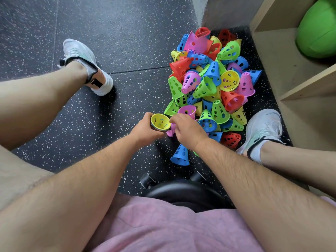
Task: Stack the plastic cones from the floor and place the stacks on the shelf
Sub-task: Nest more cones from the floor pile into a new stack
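Above our pink shirt [163, 224] and black stool [183, 192], our left hand [144, 130] grips a short cone stack [161, 122], mouth up to receive more. Our right hand [189, 130] curls at its rim, grip unclear. Loose cones [209, 84] heap beside the shelf [283, 73].

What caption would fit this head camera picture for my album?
Left hand grips a yellow-topped cone stack; right hand touches its rim beside the colourful floor pile.

Dozens of cones [209, 84] at one o'clock, too tangled to count. Two hands [143, 130] [189, 132], two shoes [85, 64] [261, 130]. One ball [318, 31] at two o'clock, one shelf [272, 57].
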Demonstrator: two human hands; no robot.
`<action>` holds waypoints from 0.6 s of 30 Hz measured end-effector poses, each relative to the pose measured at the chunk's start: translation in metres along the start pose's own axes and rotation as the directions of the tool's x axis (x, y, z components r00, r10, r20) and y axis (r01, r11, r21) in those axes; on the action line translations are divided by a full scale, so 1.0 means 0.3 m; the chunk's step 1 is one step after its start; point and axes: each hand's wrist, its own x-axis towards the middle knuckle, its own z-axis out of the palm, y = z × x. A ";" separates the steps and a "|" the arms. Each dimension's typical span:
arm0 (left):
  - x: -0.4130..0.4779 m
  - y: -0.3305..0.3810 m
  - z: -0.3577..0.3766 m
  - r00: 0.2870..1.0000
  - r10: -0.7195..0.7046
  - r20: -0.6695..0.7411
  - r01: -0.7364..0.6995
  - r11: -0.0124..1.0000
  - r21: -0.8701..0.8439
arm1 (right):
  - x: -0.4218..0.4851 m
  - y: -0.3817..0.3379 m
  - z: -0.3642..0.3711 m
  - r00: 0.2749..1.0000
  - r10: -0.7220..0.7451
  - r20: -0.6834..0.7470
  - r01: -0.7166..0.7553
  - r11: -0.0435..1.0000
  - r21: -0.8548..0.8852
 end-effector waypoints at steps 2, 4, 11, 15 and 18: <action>0.002 -0.002 -0.001 1.000 -0.007 -0.003 0.007 1.000 -0.006 | 0.004 0.008 0.010 0.999 -0.013 0.032 0.016 0.997 -0.075; 0.003 -0.011 -0.004 1.000 -0.027 -0.007 0.026 0.999 -0.026 | 0.014 0.004 0.012 0.999 0.013 0.044 -0.009 0.997 -0.074; 0.006 -0.040 -0.016 0.996 -0.085 -0.030 0.084 0.996 -0.038 | 0.046 0.004 0.039 0.992 -0.013 0.129 0.032 0.989 -0.143; 0.012 -0.053 -0.028 0.993 -0.117 -0.033 0.115 0.992 -0.047 | 0.063 0.000 0.040 0.980 0.036 0.195 0.016 0.966 -0.259; 0.008 -0.051 -0.037 0.993 -0.115 -0.027 0.114 0.992 -0.048 | 0.076 -0.011 0.038 0.984 0.002 0.176 0.058 0.940 -0.337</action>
